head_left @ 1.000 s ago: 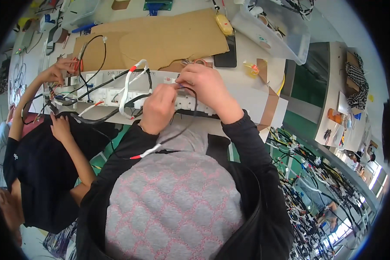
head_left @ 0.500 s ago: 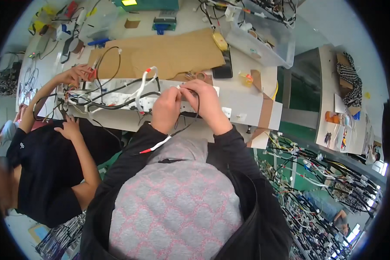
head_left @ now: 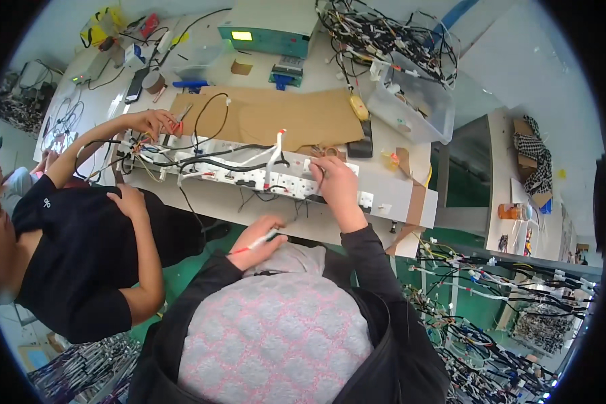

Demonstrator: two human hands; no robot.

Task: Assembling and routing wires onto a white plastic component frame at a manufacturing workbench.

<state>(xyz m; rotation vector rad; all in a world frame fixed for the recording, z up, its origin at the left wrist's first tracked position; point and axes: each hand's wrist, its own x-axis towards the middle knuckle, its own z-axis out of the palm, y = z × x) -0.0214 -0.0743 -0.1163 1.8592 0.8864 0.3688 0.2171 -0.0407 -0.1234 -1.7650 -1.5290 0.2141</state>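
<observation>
My left hand (head_left: 257, 242) is low, in front of the bench edge, its fingers curled round a cable end with white and red sleeving (head_left: 266, 237). Over the long white fixture strip (head_left: 293, 186), my right hand (head_left: 338, 187) is closed in a pinch at the strip's right part. A short dark stretch of cable shows at its fingers; the fingertips partly hide what they grip. To the left along the strip lies a wire harness (head_left: 215, 161) of black cables, with a white sleeved branch (head_left: 274, 158) standing up, tipped red.
At the left, a co-worker's hand (head_left: 156, 124) holds red-handled scissors by the harness. Brown cardboard (head_left: 269, 118) lies behind the strip. A clear plastic bin (head_left: 421, 111), a teal instrument box (head_left: 266, 40) and a cable heap (head_left: 390, 44) stand farther back. Cables hang (head_left: 491, 289) at the right.
My left hand has left the strip, moving down and toward me to the sleeved cable end. My right hand stays at the strip. The view has shifted, showing more of the bench's back.
</observation>
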